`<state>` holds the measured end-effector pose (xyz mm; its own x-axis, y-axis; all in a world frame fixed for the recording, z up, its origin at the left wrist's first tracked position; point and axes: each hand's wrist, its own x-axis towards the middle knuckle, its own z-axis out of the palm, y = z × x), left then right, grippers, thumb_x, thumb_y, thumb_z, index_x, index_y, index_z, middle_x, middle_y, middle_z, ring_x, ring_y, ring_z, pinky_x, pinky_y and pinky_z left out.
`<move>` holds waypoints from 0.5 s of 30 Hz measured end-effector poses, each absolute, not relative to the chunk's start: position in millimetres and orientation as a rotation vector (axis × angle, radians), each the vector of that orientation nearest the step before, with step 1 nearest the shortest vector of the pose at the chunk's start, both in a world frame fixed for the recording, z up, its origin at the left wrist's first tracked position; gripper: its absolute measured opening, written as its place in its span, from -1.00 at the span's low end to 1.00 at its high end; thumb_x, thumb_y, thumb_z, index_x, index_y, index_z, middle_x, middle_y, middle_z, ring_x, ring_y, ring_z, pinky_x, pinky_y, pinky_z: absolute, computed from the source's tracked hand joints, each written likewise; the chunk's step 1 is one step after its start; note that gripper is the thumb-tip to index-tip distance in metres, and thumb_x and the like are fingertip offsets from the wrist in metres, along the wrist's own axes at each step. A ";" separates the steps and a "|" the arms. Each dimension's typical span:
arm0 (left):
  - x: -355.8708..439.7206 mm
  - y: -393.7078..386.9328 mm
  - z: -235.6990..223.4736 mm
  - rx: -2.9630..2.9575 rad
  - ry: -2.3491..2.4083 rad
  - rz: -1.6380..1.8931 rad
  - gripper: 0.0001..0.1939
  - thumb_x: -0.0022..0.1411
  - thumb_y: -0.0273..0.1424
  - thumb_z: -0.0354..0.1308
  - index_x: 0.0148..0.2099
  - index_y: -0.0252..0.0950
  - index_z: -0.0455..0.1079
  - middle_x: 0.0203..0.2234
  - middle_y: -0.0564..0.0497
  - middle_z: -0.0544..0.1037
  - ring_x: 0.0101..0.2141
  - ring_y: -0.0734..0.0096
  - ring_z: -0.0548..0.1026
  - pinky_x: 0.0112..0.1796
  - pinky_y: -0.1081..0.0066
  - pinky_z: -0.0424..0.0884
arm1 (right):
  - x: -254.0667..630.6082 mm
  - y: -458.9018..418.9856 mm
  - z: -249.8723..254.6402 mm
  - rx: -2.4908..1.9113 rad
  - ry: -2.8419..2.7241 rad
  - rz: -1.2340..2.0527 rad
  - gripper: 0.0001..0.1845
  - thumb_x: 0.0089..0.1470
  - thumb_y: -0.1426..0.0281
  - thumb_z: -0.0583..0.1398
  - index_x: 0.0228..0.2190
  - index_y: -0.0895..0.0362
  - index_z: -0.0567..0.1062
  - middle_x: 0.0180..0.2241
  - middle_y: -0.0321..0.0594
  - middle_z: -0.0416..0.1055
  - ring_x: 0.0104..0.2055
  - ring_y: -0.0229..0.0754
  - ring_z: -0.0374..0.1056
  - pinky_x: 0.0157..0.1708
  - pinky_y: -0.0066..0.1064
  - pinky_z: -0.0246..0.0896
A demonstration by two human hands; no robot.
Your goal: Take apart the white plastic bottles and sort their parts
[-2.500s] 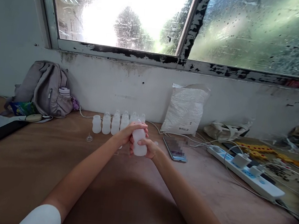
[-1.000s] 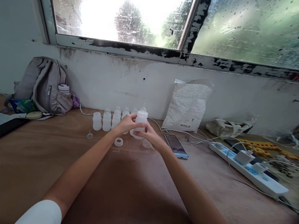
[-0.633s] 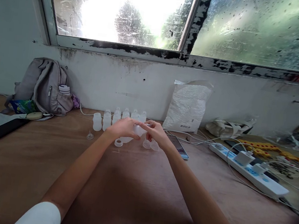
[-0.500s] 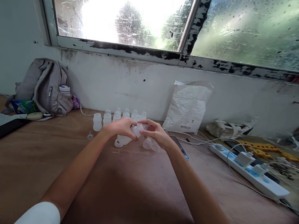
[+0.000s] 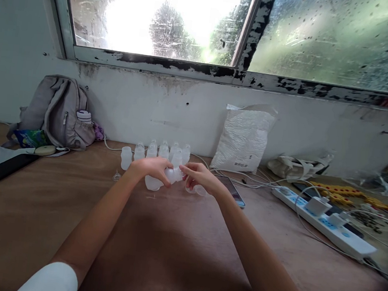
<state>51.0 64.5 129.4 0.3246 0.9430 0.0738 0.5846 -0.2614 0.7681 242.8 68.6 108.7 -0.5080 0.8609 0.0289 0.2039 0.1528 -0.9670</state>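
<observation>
Brown table [image 5: 174,247], white bottles [image 5: 163,150] lined along its far side, tilted bottle [image 5: 172,176] clasped in front of them by the curled left hand [image 5: 154,166], narrow end met by the bent-fingered right hand [image 5: 202,177], pinch or mere contact unclear.

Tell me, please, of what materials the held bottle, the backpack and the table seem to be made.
Bottle: probably plastic, frosted and milky; it looks translucent.
Backpack: likely cloth, matte grey, with soft folds and a zipper.
Table: perhaps wood or wood-look board; brown, uneven tone, faint sheen.
</observation>
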 end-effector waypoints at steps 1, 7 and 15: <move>51.3 63.8 130.2 1.978 1.357 0.660 -0.76 -0.46 -0.42 0.34 -0.61 -0.24 0.37 -0.71 0.12 0.31 -0.59 0.37 0.32 -0.47 0.46 0.17 | 242.9 69.5 108.0 -0.993 -1.826 1.381 -0.65 -0.14 0.16 0.21 -0.47 0.22 0.42 -0.58 -0.23 0.31 -0.63 -0.35 0.24 -0.70 -0.51 0.21; 49.3 62.9 133.4 2.131 1.399 0.460 -0.68 -0.42 -0.31 0.33 -0.48 -0.25 0.41 -0.60 0.06 0.39 -0.50 0.32 0.35 -0.44 0.47 0.18 | 243.9 76.7 105.3 -0.799 -1.797 1.312 -0.68 -0.25 0.34 0.29 -0.36 0.18 0.45 -0.48 -0.25 0.37 -0.47 -0.31 0.28 -0.49 -0.45 0.27; 44.2 58.6 141.5 2.096 1.279 0.254 -0.74 -0.30 -0.27 0.28 -0.47 -0.26 0.43 -0.60 0.01 0.44 -0.53 0.32 0.39 -0.48 0.47 0.21 | 250.2 77.7 107.4 -0.753 -1.869 1.329 -0.68 -0.27 0.44 0.28 -0.33 0.19 0.48 -0.41 -0.24 0.40 -0.40 -0.29 0.30 -0.33 -0.40 0.21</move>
<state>44.2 58.6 141.5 0.5027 0.8481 -0.1675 0.7200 -0.3035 0.6242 250.2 77.7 107.4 -0.5770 0.7879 0.2153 0.0556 0.3009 -0.9520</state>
